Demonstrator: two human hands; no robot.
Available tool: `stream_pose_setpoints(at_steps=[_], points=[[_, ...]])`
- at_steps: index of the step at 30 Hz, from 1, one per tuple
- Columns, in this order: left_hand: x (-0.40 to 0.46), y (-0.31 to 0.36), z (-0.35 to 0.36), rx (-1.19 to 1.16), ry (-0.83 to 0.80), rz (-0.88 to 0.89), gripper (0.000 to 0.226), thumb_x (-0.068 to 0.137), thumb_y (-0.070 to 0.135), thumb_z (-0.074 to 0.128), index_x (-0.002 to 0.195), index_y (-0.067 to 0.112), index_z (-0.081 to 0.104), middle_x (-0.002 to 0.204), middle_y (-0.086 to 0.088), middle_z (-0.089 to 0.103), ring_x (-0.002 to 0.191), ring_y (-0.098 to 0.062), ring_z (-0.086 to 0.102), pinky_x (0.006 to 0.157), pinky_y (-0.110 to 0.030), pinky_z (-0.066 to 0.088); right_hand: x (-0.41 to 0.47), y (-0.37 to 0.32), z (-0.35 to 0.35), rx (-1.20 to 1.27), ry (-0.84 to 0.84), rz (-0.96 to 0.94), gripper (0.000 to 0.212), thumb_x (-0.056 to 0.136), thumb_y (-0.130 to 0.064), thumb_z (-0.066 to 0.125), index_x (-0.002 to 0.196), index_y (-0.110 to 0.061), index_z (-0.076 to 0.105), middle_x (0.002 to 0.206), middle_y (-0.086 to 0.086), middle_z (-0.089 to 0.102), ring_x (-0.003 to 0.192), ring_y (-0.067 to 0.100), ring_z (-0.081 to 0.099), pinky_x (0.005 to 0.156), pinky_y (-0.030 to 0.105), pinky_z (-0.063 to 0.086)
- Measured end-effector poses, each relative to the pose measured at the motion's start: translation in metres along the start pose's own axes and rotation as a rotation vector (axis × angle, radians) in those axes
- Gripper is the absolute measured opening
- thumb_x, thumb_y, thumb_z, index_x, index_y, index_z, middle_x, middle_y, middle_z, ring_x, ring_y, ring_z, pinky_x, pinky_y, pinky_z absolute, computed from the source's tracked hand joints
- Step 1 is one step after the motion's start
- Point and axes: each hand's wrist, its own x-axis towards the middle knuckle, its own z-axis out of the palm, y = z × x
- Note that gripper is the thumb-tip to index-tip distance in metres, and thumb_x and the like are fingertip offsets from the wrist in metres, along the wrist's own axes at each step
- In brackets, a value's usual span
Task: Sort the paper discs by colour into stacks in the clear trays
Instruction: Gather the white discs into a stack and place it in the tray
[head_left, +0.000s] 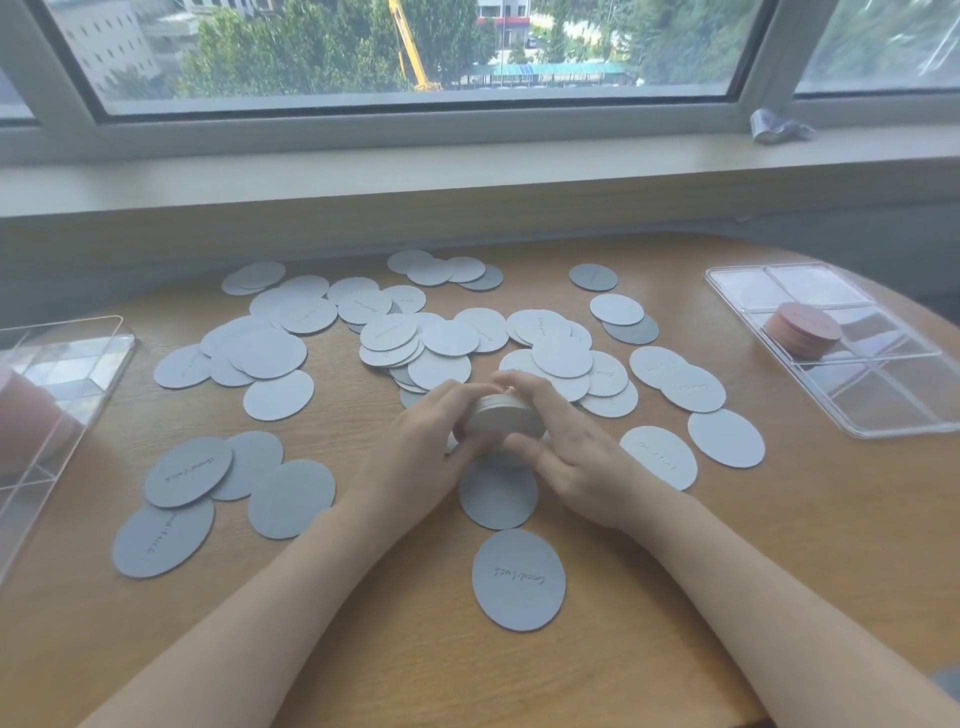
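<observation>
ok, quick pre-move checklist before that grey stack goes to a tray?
1. Stack held by both hands: ok. Left hand and right hand curl round the grey stack.
2. Stack edges squared: ok, the side shows aligned layers.
3. Free compartment in the right tray: ok. Only the pink stack sits in it; the near cells look vacant.
4. Left tray as an option: cannot tell, a pink blur fills part of it.
5. All discs in the stack one shade: cannot tell.
6. Sorting finished: not ok, many loose discs lie on the table.
</observation>
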Motion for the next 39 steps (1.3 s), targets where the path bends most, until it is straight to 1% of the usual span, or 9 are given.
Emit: stream_pose_setpoints(at_steps=[5,10,15,18,22,26,31,34,39], points=[[-0.001,0.000,-0.001,-0.026,-0.008,-0.028,0.019,0.093,0.028,0.069,0.109,0.026,0.059,0.084,0.020,0.055,0.082,0.005,0.051,0.068,-0.011,0.035,0.013,0.028,-0.025,-0.289,0.286,0.058,0.053,0.093,-0.050,0.041,0.134,-0.019,0.054,0.133,-0.005,0.048,0.121,0.013,0.047,0.101,0.035,0.037],[-0.001,-0.001,-0.002,-0.031,-0.022,-0.044,0.016,0.093,0.030,0.069,0.102,0.022,0.059,0.083,0.014,0.055,0.079,0.000,0.051,0.066,-0.013,0.036,0.026,0.059,-0.039,-0.672,-0.003,0.317,0.096,0.071,-0.081,0.027,0.149,-0.025,0.039,0.159,-0.001,0.029,0.146,0.020,0.024,0.117,0.041,0.018],[-0.001,0.002,-0.004,-0.025,-0.028,-0.052,0.015,0.093,0.030,0.069,0.101,0.022,0.059,0.082,0.014,0.054,0.078,0.003,0.050,0.066,-0.010,0.036,0.027,0.065,-0.034,-0.764,0.176,0.154,0.051,0.088,-0.054,0.062,0.127,-0.022,0.062,0.128,-0.001,0.061,0.117,0.023,0.055,0.102,0.035,0.032],[0.000,0.003,-0.004,-0.030,-0.027,-0.044,0.015,0.093,0.027,0.069,0.103,0.022,0.060,0.081,0.016,0.053,0.074,0.006,0.049,0.065,-0.010,0.035,0.026,0.062,-0.031,-0.824,0.323,0.041,0.036,0.094,-0.046,0.051,0.106,-0.018,0.070,0.099,0.000,0.071,0.087,0.026,0.065,0.084,0.036,0.043],[-0.001,0.004,-0.005,-0.051,-0.023,-0.035,0.016,0.092,0.024,0.070,0.105,0.021,0.061,0.080,0.019,0.050,0.072,0.008,0.049,0.064,-0.010,0.034,0.021,0.051,-0.033,-0.735,0.520,0.023,0.030,0.098,-0.031,0.043,0.094,-0.013,0.068,0.074,0.002,0.066,0.065,0.032,0.060,0.059,0.036,0.045],[0.000,0.005,-0.006,-0.059,-0.011,-0.060,0.020,0.092,0.023,0.071,0.109,0.022,0.061,0.078,0.021,0.050,0.072,0.009,0.051,0.066,-0.009,0.036,0.012,0.036,-0.029,-0.498,0.639,0.004,0.027,0.101,-0.025,0.046,0.104,-0.011,0.069,0.085,0.003,0.070,0.076,0.022,0.060,0.067,0.035,0.047],[0.000,0.007,-0.006,-0.060,0.001,-0.078,0.042,0.091,0.020,0.072,0.130,0.023,0.059,0.088,0.027,0.051,0.077,0.016,0.049,0.072,-0.004,0.034,0.002,0.007,-0.022,0.082,0.463,0.062,0.017,0.098,-0.014,0.059,0.107,-0.021,0.072,0.093,-0.011,0.071,0.089,0.010,0.063,0.077,0.020,0.047],[0.002,0.003,-0.003,-0.032,0.000,-0.070,0.050,0.091,0.025,0.071,0.138,0.023,0.055,0.097,0.016,0.054,0.079,0.011,0.049,0.076,-0.010,0.034,0.003,0.005,-0.015,0.126,0.328,0.066,0.021,0.096,-0.008,0.061,0.112,-0.019,0.072,0.090,-0.016,0.072,0.084,0.003,0.065,0.079,0.016,0.047],[0.002,0.003,-0.003,-0.058,0.010,-0.046,0.028,0.089,0.020,0.073,0.116,0.021,0.065,0.082,0.027,0.052,0.073,0.008,0.051,0.068,-0.006,0.035,0.006,0.017,-0.011,-0.026,0.176,-0.018,0.043,0.104,-0.042,0.040,0.109,-0.016,0.074,0.103,-0.005,0.070,0.103,0.015,0.061,0.090,0.034,0.044]])
